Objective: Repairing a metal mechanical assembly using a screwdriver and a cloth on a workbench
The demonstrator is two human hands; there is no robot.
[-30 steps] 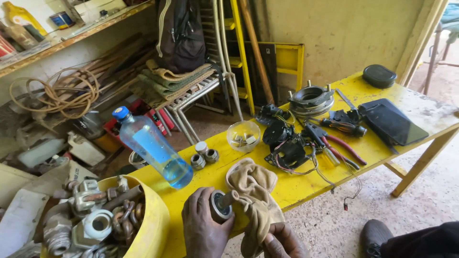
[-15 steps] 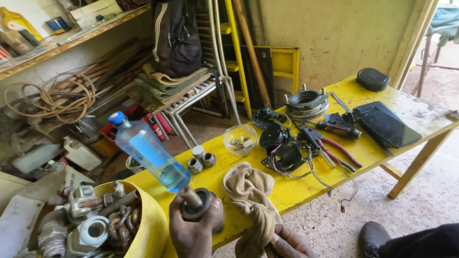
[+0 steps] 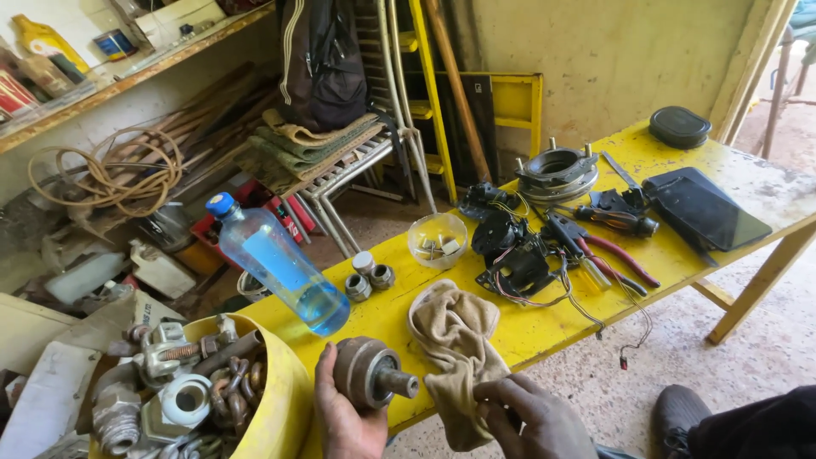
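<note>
A left hand (image 3: 347, 416) grips a round, brown-grimed metal bearing part with a stub shaft (image 3: 371, 374), its cleaning apparently unfinished; the right hand (image 3: 531, 416) pinches a crumpled tan cloth (image 3: 455, 340) just beside it, over the yellow workbench (image 3: 544, 327).

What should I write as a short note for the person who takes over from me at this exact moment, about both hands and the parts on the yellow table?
Left hand: holds a round brown metal part with a short shaft pointing right, above the near edge of the yellow table.
Right hand: grips the lower end of the tan cloth, which lies over the table edge.
Nearby: a clear bottle with a little blue liquid stands just behind the part; three small round fittings sit beyond it.
Done: the part is in hand.
Left: cloth and part are apart; whether the part has been wiped cannot be told.
</note>
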